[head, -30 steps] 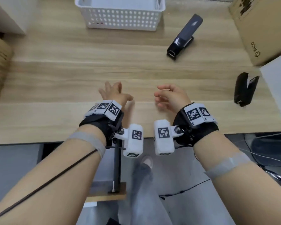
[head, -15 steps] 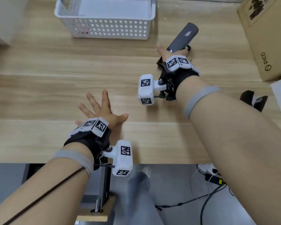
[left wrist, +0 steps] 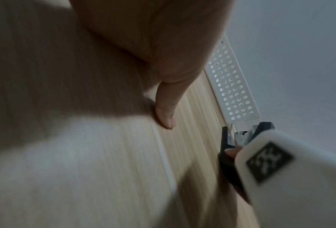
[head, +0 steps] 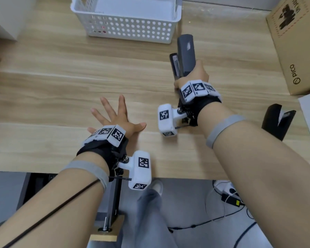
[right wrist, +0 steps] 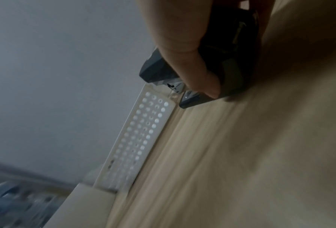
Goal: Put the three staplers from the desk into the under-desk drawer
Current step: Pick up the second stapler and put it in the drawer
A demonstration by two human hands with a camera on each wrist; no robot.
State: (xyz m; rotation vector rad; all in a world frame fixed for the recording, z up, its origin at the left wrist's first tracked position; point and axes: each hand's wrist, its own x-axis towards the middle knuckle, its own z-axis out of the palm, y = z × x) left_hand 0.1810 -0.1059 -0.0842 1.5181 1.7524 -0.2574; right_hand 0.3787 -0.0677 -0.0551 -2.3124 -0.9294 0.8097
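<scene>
Head view shows the right hand [head: 190,76] wrapped around the grey stapler [head: 185,52], probably to carry it to the drawer, which is not visible. Left hand [head: 115,117] lies flat, fingers spread, on the desk [head: 43,86], maybe for support. Black stapler [head: 276,120] waits beside the right forearm, a basket [head: 125,27] behind.

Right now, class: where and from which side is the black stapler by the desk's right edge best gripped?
Probably around the black stapler joined near end, coming from above: its two arms splay open at the far end, and the free left hand lies spread on the desk.
</scene>
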